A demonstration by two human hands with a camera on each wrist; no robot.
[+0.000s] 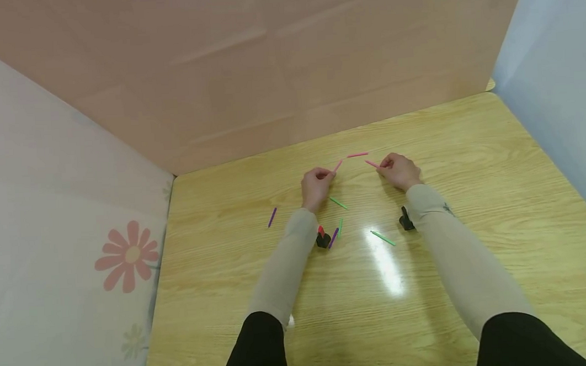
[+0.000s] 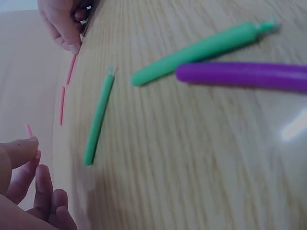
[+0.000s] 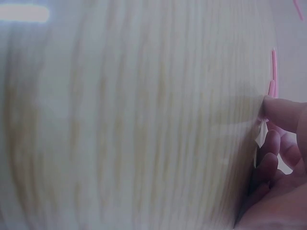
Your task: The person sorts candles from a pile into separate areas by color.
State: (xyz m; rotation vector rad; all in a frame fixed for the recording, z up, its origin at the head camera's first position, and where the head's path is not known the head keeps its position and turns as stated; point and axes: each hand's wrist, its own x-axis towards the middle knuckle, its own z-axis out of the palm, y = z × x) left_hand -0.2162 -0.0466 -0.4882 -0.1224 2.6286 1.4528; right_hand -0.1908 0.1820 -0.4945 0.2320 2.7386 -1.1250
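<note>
My left hand [image 1: 316,187] pinches a thin pink candle [image 1: 338,165] between thumb and fingertips, its end pointing up and away. Across from it, my right hand [image 1: 400,172] pinches a second pink candle [image 1: 371,163] by its near end, low at the table. A third pink candle [image 1: 358,154] lies flat between and beyond the two hands. Close to the left hand lies a green candle [image 2: 100,117] with a short wick. In the right wrist view, the thumb and fingers [image 3: 283,115] hide part of the gripped candle.
Nearer me lie another green candle [image 1: 340,228] and a purple candle [image 1: 333,238] close together. A further green candle [image 1: 383,238] lies right of them, and a purple candle [image 1: 272,217] far left. A brown panel [image 1: 287,67] stands along the back edge of the wooden table [image 1: 217,253].
</note>
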